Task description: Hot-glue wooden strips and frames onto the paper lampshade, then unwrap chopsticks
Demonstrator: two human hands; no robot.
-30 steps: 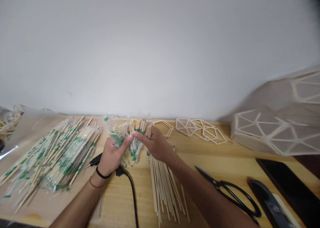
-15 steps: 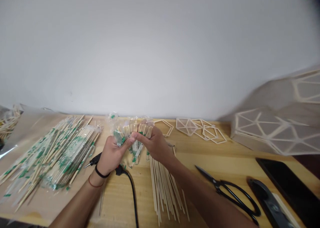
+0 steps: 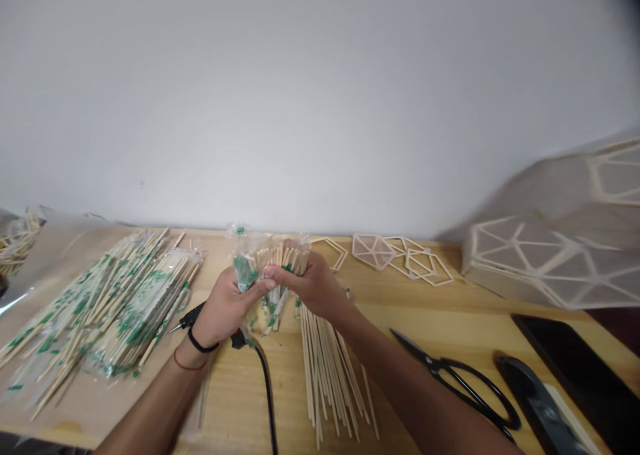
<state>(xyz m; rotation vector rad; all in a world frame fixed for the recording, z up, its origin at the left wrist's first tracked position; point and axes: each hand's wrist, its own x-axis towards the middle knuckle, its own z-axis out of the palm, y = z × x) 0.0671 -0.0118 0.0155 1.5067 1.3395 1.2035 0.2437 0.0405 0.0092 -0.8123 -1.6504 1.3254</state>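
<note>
Both my hands are closed together over the table around a bundle of wooden chopsticks [image 3: 277, 258] in clear plastic wrappers with green print. My left hand [image 3: 223, 310] grips the bundle's left side, where a crumpled wrapper [image 3: 243, 272] bunches up by the thumb. My right hand [image 3: 320, 287] wraps the right side, its thumb pressed across the sticks close to the left thumb. Ends of the chopsticks fan out above the thumbs, and their lower parts show below. Beneath my right hand and forearm lies a pile of bare chopsticks [image 3: 325, 375].
Wrapped chopsticks [image 3: 145, 308] lie heaped at left. A black-handled tool with a metal tip [image 3: 193, 315] and a black cord [image 3: 267, 382] sit by my left wrist. Stick frames [image 3: 415, 262] rest along the wall. Scissors [image 3: 450, 375], a dark-handled tool [image 3: 537, 402] and a flat black slab [image 3: 575, 368] are right.
My hands and the bundle have shifted slightly to the right. The wrapper by my left thumb is more bunched and stands out more. Things on the table stay put.
</note>
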